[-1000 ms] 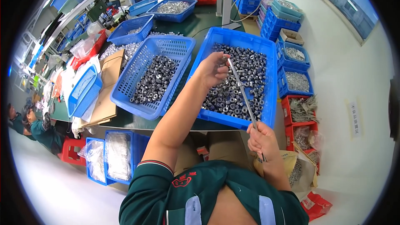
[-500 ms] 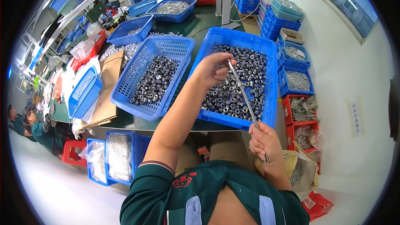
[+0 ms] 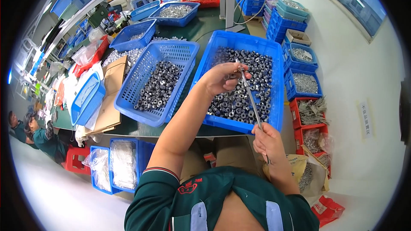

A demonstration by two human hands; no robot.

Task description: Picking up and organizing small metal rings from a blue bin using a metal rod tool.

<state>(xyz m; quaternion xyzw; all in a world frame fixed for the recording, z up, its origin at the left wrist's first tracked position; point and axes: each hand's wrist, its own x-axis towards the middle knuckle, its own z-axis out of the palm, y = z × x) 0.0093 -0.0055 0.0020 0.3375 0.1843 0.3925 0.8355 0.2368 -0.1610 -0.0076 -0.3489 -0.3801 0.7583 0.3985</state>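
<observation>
Right hand has its grip closed around the low end of a thin metal rod, which slants up over the solid blue bin full of small dark ring-shaped metal parts. Left hand is up at the rod's top end, fingers pinched together there, looks like on one of the rings. Just left on the green bench sits a blue mesh basket with more rings.

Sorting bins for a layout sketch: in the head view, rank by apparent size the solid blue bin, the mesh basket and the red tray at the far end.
1. Solid blue bin, slightly larger than
2. mesh basket; fisheye makes this close.
3. Red tray, smallest, though farthest away.
</observation>
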